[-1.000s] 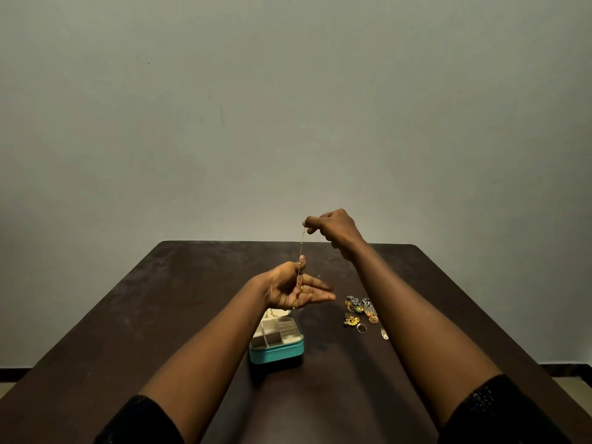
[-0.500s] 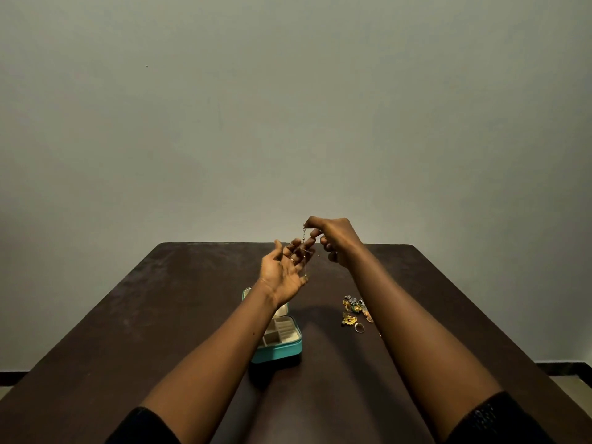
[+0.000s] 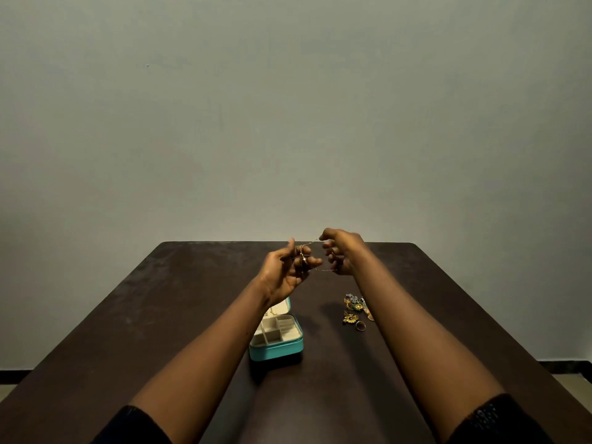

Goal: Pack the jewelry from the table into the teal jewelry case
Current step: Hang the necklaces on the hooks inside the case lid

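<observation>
Two hands are raised above a dark table point(image 3: 160, 315), gathering a thin gold chain point(image 3: 309, 244). The right hand point(image 3: 342, 251) pinches one end; the left hand point(image 3: 285, 270) holds the rest in curled fingers. The open teal jewelry case point(image 3: 276, 346) sits below the left wrist, with loose jewelry point(image 3: 357, 310) nearby. The next move is probably to lower the bunched chain into a compartment.

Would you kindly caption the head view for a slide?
Left hand and right hand hold a chain over the table; open case and loose jewelry lie below.
</observation>
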Tool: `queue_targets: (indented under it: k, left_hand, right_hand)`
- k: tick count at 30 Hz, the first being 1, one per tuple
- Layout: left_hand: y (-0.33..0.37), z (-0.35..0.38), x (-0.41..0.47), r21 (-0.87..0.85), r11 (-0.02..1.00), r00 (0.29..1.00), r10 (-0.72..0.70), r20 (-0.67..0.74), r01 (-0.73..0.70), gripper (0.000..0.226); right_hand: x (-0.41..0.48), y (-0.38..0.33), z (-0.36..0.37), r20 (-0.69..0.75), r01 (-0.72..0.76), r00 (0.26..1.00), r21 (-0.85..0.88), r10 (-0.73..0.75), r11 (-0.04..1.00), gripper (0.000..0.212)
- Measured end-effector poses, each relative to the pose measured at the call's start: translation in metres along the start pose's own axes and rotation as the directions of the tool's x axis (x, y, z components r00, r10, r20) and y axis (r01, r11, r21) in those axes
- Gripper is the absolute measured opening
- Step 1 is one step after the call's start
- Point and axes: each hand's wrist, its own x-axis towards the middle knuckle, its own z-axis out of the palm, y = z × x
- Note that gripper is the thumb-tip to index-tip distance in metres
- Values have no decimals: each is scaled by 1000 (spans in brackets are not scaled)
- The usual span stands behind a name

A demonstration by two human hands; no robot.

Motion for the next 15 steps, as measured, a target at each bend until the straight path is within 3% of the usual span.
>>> queue_targets:
  k: [5,10,15]
  left_hand:
    - [8,3,-3,23,999,995,30,93,-33,43]
    - [14,5,-5,54,998,979,-40,201,30,48]
    - [15,2,-4,66,995,963,-87,255,72,53]
  right_hand:
    - [6,19,-1,84,-145,987,55,140,988,23]
    - [8,28,-1,178,-198,967,74,183,977,25]
    - [0,54,-23,347,37,931,212,-110,977,16]
